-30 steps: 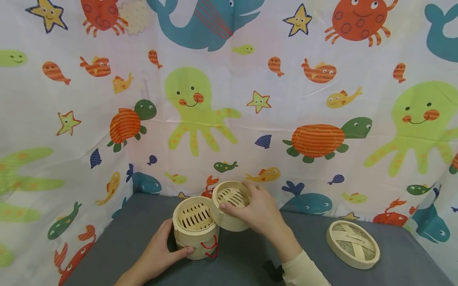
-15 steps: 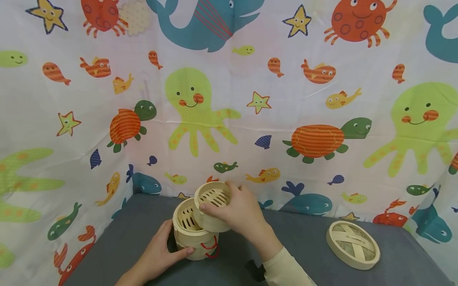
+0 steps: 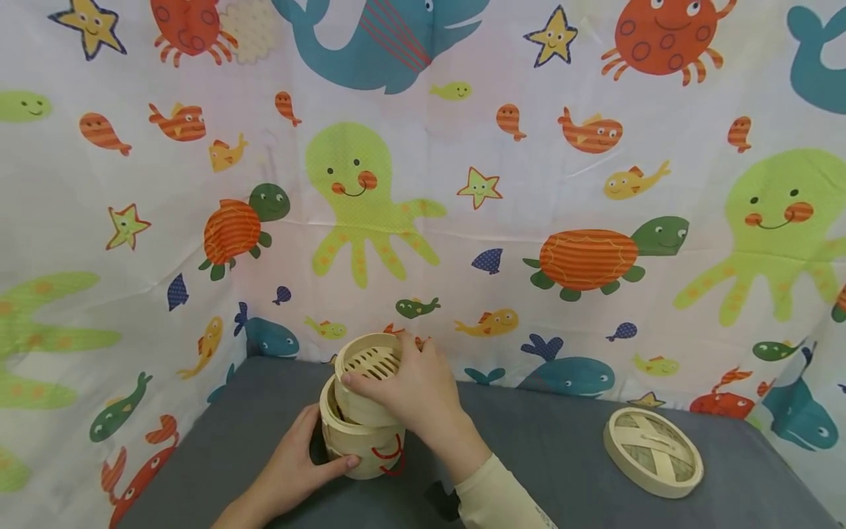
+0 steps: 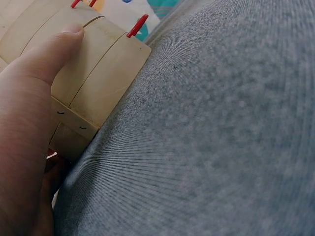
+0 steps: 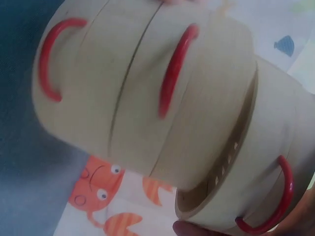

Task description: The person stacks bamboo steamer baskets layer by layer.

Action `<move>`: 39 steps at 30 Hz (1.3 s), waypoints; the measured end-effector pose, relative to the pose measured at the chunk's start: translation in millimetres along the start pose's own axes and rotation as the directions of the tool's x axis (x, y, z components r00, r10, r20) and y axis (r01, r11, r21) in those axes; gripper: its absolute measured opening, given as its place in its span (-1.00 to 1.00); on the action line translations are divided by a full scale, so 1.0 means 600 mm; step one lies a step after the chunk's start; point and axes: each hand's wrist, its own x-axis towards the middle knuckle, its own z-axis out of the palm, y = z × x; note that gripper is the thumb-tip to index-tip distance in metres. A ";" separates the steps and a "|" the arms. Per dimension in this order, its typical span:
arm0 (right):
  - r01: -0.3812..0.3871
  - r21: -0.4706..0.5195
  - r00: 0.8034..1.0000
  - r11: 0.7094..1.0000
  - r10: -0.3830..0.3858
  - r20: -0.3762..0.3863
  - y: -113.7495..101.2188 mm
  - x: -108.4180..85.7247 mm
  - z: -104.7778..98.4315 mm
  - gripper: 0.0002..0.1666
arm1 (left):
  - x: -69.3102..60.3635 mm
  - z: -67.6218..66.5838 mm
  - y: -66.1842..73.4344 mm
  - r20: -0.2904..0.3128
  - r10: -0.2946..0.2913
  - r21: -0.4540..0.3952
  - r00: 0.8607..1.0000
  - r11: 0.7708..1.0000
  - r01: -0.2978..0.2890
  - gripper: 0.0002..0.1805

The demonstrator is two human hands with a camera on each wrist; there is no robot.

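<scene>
Two stacked bamboo steamer baskets [image 3: 360, 450] with red loop handles stand on the dark table. My left hand [image 3: 287, 466] grips their left side, thumb across the front; in the left wrist view the thumb [image 4: 56, 51] lies along the wall [image 4: 106, 81]. Above them, my right hand [image 3: 423, 393] holds another steamer basket [image 3: 357, 402] with a slatted base by its rim. That basket sits tilted over the stack's mouth. In the right wrist view, a dark gap shows on one side between the held basket [image 5: 270, 113] and the stack [image 5: 98, 98].
A round bamboo lid [image 3: 654, 452] with crossed strips lies on the grey table [image 3: 542, 470] at the right. Behind stands a white cloth backdrop [image 3: 456, 279] printed with sea animals. A black strap [image 3: 441, 502] is at my right wrist.
My right hand has brought the held basket leftward, from beside the stack to over its mouth. The left hand and the stack have stayed in place.
</scene>
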 end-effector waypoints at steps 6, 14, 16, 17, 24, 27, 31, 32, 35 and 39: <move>-0.007 -0.014 1.000 1.000 0.007 0.019 -0.023 -0.003 0.011 0.47 | 0.002 0.000 -0.008 0.004 0.007 -0.015 1.000 1.000 -0.007 0.04; -0.037 -0.078 0.999 0.996 0.037 -0.003 -0.040 -0.006 0.023 0.49 | 0.003 -0.002 -0.001 0.011 0.027 -0.010 1.000 1.000 -0.027 -0.01; -0.039 -0.095 0.999 0.995 0.039 -0.003 -0.043 -0.006 0.023 0.51 | 0.004 -0.002 0.000 0.008 0.026 -0.011 1.000 1.000 -0.026 -0.01; -0.040 -0.106 0.999 0.994 0.040 -0.001 -0.044 -0.006 0.024 0.52 | 0.004 -0.002 -0.001 0.008 0.022 -0.010 1.000 1.000 -0.022 -0.01; -0.047 -0.137 0.999 0.989 0.048 0.004 -0.045 -0.009 0.028 0.52 | 0.000 0.001 -0.006 0.010 0.007 -0.014 1.000 1.000 -0.007 0.02; -0.047 -0.149 0.999 0.988 0.047 -0.002 -0.045 -0.010 0.029 0.52 | 0.000 0.001 -0.006 0.006 0.013 -0.014 1.000 1.000 -0.013 0.02; -0.047 -0.169 0.999 0.985 0.044 -0.017 -0.044 -0.012 0.035 0.54 | 0.000 0.000 -0.004 -0.003 0.023 -0.012 1.000 1.000 -0.023 0.02; -0.047 -0.171 0.999 0.984 0.044 -0.020 -0.043 -0.013 0.037 0.54 | -0.001 -0.001 -0.003 -0.005 0.024 -0.012 1.000 1.000 -0.024 0.02; -0.049 -0.173 0.999 0.984 0.045 -0.028 -0.042 -0.015 0.040 0.55 | 0.000 0.000 -0.002 -0.006 0.018 -0.011 1.000 1.000 -0.018 0.03; -0.052 -0.163 0.998 0.985 0.045 -0.044 -0.041 -0.017 0.042 0.56 | 0.001 0.001 0.000 0.006 -0.001 -0.017 1.000 1.000 0.001 0.04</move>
